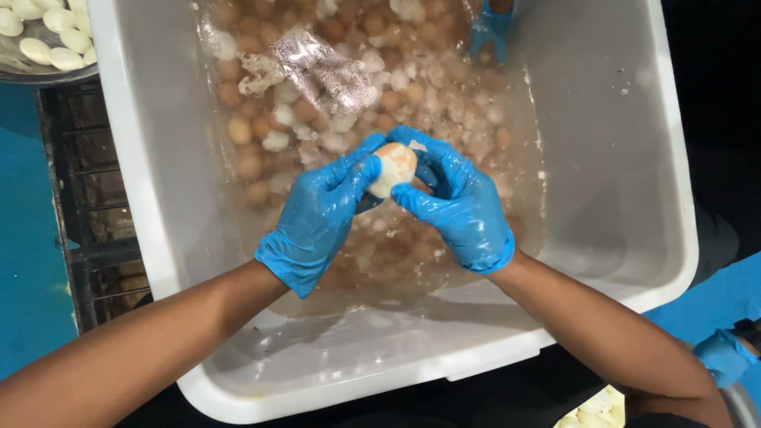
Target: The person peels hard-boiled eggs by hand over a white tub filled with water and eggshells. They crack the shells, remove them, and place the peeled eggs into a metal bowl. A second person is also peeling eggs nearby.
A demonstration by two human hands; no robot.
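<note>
Head view shows your left hand (317, 214) and right hand (456, 202), both in blue gloves, closed together around a partly peeled egg (394, 168) at the centre of the frame, fingers curled on its sides. You hold it above a white tub (634, 158) of water, eggs and shell bits. Peeled eggs (47, 32) fill a bowl at upper left.

Metal bowl (47, 75) at upper left holds peeled white eggs (47, 36). Dark wire crate (91, 198) sits left of the tub, on a blue surface (28, 238). Another person's blue-gloved hand (723, 357) shows at lower right.
</note>
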